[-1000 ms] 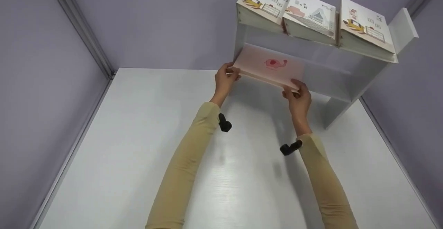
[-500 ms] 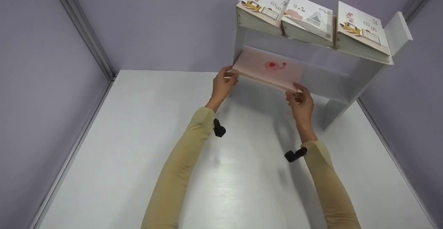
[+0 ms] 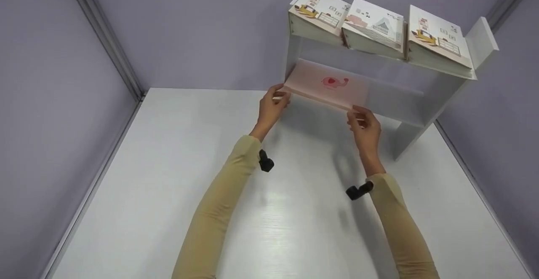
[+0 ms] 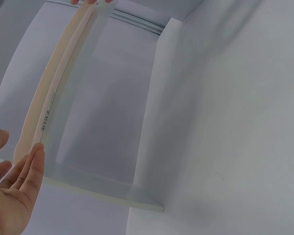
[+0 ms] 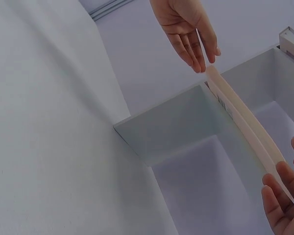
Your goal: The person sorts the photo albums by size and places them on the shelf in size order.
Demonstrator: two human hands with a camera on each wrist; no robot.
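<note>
A flat pink book (image 3: 326,85) with a red elephant on its cover lies on the lower shelf board (image 3: 396,100), at the left end. Its long pale edge (image 4: 46,110) bears a small barcode and faces the front. My left hand (image 3: 271,108) is at the book's front left corner, fingertips touching its end and thumb apart. At the front right corner, my right hand (image 3: 366,131) has its fingertips against the edge, the fingers loosely bent and not wrapped round it. The book's underside is hidden.
Three thick illustrated books (image 3: 372,24) lie tilted side by side on top of the white shelf unit (image 3: 446,102). An upright end panel (image 3: 482,45) borders them on the right. The unit stands on a white table (image 3: 303,220) against a pale purple wall (image 3: 210,34).
The view has tilted a little, so the shelf appears lower. Both hands stay at the book's front corners, and the right hand's fingers have loosened from around its corner to lie against the edge.
</note>
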